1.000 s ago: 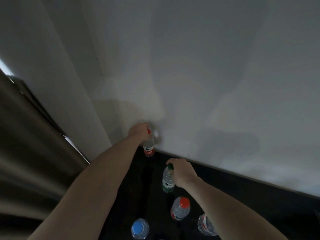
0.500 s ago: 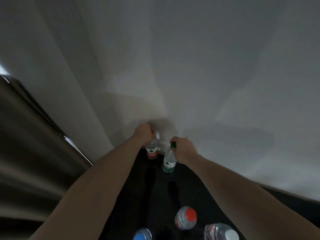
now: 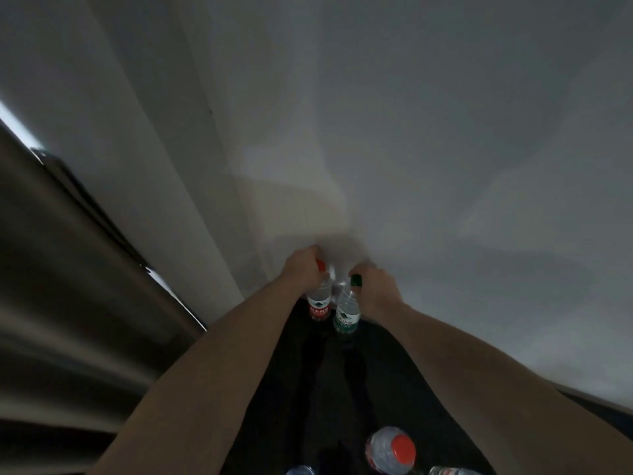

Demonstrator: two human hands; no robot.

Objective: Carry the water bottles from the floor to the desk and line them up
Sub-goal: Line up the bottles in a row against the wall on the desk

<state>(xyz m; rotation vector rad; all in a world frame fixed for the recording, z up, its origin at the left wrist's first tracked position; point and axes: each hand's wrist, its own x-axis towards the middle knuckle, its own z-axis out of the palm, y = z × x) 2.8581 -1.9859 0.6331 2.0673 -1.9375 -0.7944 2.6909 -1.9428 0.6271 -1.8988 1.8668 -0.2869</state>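
I log a white wall (image 3: 428, 138) filling most of the view, with soft grey shadows across it. A dark floor (image 3: 383, 378) meets its lower edge. At left I note a blurred brown surface (image 3: 58, 286), streaked; a bright sliver (image 3: 15, 123) shows at its upper edge.

Your left hand (image 3: 303, 269) carries a clear bottle (image 3: 319, 298) with a red cap and a red-and-white label, and your right hand (image 3: 376, 291) a clear bottle (image 3: 346, 311) with a dark green cap and a green-and-white label. Below you, a clear bottle (image 3: 390, 450) with an orange-red cap stands on the black floor (image 3: 325, 389). The wall (image 3: 411, 132) ahead of you is plain pale grey.
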